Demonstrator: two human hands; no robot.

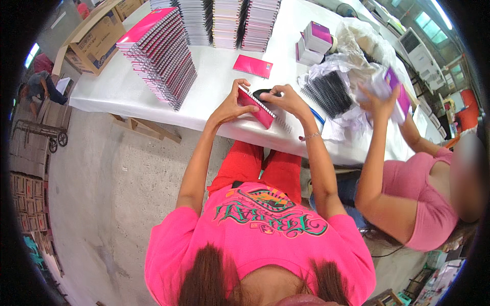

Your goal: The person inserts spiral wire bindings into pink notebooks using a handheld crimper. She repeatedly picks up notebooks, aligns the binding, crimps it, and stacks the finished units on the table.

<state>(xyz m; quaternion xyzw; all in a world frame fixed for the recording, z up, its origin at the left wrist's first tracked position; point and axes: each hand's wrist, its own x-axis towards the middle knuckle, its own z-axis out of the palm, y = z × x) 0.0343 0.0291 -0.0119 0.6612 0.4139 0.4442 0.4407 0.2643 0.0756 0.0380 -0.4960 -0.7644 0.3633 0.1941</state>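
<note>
My left hand grips a pink-covered notebook, thumb on its near face and fingers behind, holding it tilted on edge above the table's front edge. A spiral wire coil trails off the notebook's right end. My right hand is closed by the bound edge, fingertips bent inward; what they pinch is hidden. A dark rounded object lies just behind the notebook, beside my right fingertips. Beyond my hands a loose pink cover or thin booklet lies flat.
A tall stack of spiral notebooks stands at left, with more stacks behind. Black coils lie on crumpled plastic to the right, near purple-topped stacks. A co-worker handles purple booklets close on my right.
</note>
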